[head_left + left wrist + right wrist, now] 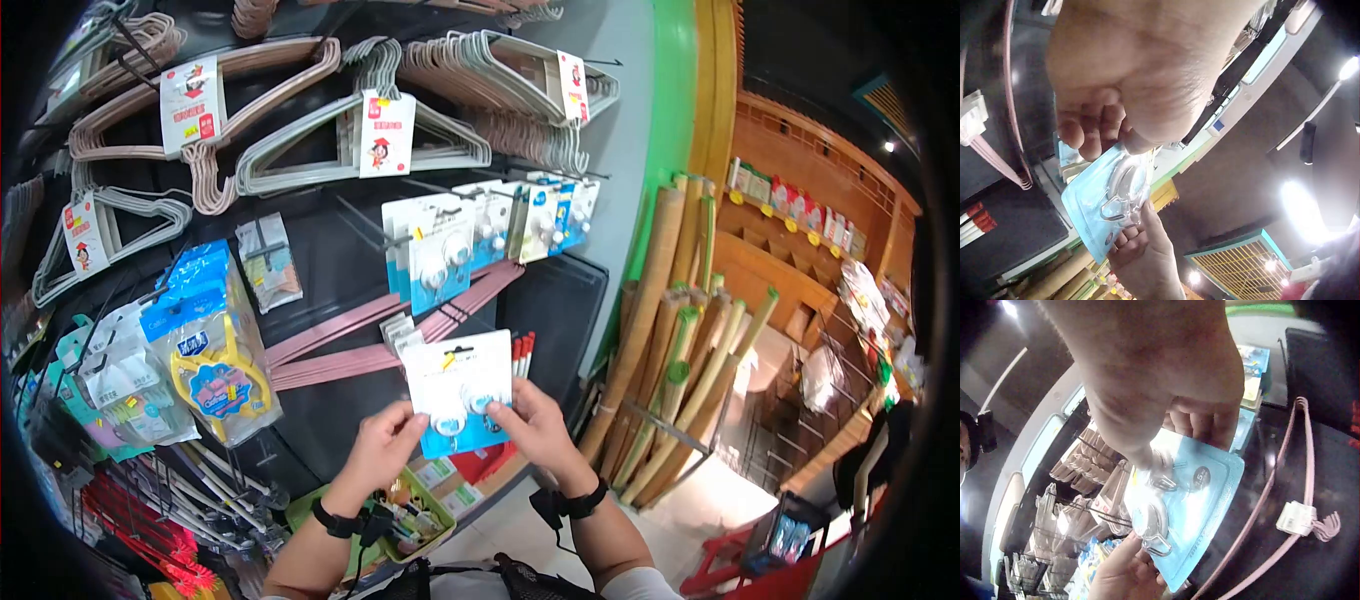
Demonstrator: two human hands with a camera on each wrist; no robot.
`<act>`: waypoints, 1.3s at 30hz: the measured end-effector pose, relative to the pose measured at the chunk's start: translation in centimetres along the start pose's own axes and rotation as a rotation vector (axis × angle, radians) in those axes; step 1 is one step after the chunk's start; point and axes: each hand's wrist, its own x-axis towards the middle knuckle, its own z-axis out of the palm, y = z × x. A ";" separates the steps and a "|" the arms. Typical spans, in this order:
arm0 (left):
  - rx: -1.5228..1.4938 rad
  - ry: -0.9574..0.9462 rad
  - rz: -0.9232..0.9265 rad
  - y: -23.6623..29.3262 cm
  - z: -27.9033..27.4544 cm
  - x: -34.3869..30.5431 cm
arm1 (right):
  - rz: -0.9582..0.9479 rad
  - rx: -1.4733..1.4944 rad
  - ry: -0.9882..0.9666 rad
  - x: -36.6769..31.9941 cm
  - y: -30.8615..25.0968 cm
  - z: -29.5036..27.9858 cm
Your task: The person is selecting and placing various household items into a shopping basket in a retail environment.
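One loose hook pack [452,366] is pinched by the left hand [384,447] and right hand [541,430]; other packs [430,228] are hung up.

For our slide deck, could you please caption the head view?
Left hand and right hand hold a blister pack of hooks beneath racked clothes hangers in a shop.

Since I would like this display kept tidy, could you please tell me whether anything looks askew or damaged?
The pink hangers beyond the hook pack look askew: they slant, one end higher, while the grey hangers above sit nearer level. I see no damage.
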 end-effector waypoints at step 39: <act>-0.082 0.321 0.135 1.7 2.6 18.1 | -0.206 0.071 -0.205 22.9 1.3 -7.5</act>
